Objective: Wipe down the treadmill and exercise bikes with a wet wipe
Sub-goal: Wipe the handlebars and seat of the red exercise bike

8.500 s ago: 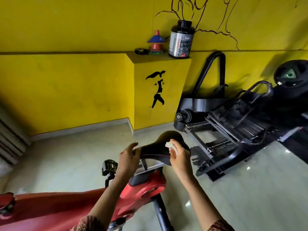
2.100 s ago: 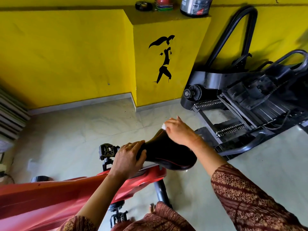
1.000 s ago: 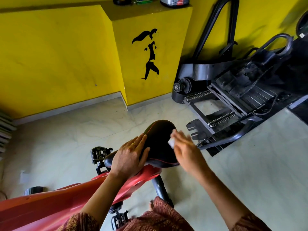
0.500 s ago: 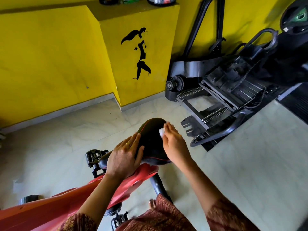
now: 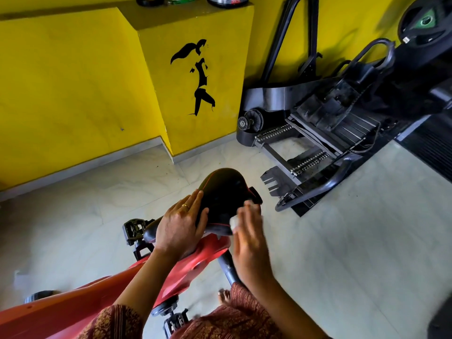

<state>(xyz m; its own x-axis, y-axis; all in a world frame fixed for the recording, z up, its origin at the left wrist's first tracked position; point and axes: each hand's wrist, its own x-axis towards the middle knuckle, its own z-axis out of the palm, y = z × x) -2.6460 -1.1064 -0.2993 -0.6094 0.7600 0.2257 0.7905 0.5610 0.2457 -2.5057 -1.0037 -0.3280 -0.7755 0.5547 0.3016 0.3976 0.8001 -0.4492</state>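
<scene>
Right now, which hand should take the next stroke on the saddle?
Right. The right hand holds the wet wipe against the saddle, at its right edge; the left hand lies flat on its near end, bracing it.

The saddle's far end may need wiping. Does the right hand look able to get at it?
Probably yes. The right hand holds the wipe at the right edge of the saddle, and the left hand rests on its near left side, so the far end lies bare.
</scene>
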